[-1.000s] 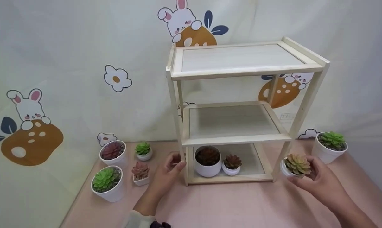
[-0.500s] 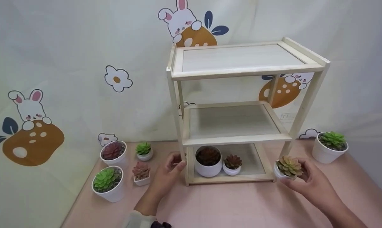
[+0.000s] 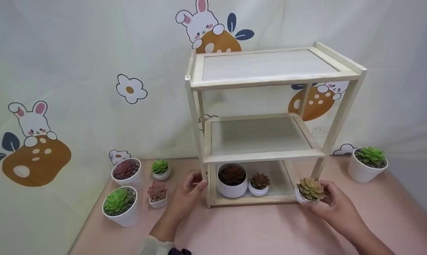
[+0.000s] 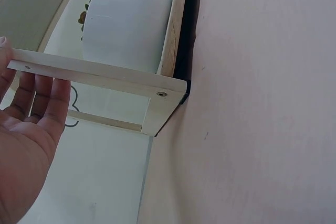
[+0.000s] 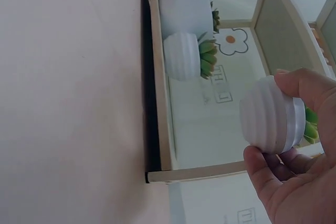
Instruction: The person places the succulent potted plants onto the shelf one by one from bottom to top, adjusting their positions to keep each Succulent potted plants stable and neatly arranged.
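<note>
My right hand [image 3: 335,207] grips a small white ribbed pot with a yellowish-pink succulent [image 3: 311,189], thumb and fingers around its sides. It is in front of the wooden shelf's [image 3: 263,157] lower right corner. My left hand [image 3: 187,193] holds the shelf's front left post [image 4: 94,72], thumb on one side and fingers behind. On the bottom tier a larger white pot with a dark red succulent [image 3: 232,180] stands at the left. Right beside it is a small white ribbed pot [image 5: 182,56] with a reddish-brown succulent [image 3: 260,181].
Left of the shelf on the pink table [image 3: 252,230] stand a dark red potted succulent [image 3: 126,170], a large green one [image 3: 119,205], a small green one [image 3: 160,168] and a pink one in a square pot [image 3: 157,194]. Another green potted succulent [image 3: 368,163] is at the back right.
My right hand has carried the small potted succulent leftward and slightly down, from beside the shelf to its lower right front corner. The left hand stays on the post.
</note>
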The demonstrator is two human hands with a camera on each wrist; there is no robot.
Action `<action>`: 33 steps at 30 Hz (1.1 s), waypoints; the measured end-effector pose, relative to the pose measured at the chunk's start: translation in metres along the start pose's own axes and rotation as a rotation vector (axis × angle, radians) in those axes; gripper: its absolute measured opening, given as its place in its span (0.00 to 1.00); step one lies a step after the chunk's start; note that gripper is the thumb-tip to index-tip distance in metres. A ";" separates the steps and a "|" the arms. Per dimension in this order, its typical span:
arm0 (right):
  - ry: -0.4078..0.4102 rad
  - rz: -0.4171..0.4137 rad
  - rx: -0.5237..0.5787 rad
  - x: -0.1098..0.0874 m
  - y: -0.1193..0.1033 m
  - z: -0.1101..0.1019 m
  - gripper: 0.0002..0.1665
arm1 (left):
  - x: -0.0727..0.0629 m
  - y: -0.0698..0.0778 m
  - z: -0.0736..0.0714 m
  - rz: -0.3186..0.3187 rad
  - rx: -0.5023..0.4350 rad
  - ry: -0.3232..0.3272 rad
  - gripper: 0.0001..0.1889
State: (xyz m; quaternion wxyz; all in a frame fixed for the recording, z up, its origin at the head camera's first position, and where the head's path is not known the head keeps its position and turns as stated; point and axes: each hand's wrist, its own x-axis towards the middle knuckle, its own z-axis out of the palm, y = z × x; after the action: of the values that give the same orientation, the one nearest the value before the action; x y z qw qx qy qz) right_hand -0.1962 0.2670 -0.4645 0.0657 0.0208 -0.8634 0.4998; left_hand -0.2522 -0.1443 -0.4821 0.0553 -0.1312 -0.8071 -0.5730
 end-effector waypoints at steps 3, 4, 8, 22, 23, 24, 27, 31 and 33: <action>-0.002 0.016 0.000 0.001 0.001 0.004 0.42 | 0.000 0.000 0.000 0.001 0.001 0.001 0.19; -0.001 0.022 0.001 0.001 0.002 0.006 0.42 | 0.000 0.000 0.000 0.003 -0.001 0.002 0.20; -0.010 0.051 0.007 0.000 0.002 0.013 0.42 | -0.001 -0.001 -0.001 0.005 0.006 0.007 0.21; -0.017 0.112 -0.097 0.002 0.007 0.035 0.44 | -0.001 0.002 0.000 0.007 -0.011 -0.007 0.18; -0.019 0.111 -0.107 0.002 0.007 0.036 0.44 | 0.000 0.002 0.000 0.012 -0.011 -0.006 0.19; -0.019 0.109 -0.115 0.002 0.006 0.036 0.44 | 0.000 0.002 0.000 0.018 -0.011 -0.006 0.18; -0.023 0.091 -0.123 0.001 0.005 0.039 0.44 | 0.000 0.002 0.000 0.024 -0.017 -0.004 0.18; -0.035 0.072 -0.132 0.002 0.003 0.043 0.42 | 0.000 0.001 0.000 0.018 -0.017 -0.002 0.18; -0.032 0.071 -0.146 0.002 0.002 0.044 0.40 | 0.000 0.000 0.000 0.016 -0.014 -0.001 0.18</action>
State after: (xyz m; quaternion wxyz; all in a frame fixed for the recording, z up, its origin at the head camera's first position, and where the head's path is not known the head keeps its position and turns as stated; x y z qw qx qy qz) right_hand -0.2028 0.2295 -0.4875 0.0355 -0.0068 -0.8986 0.4373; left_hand -0.2520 -0.1444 -0.4816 0.0584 -0.1384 -0.8021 -0.5780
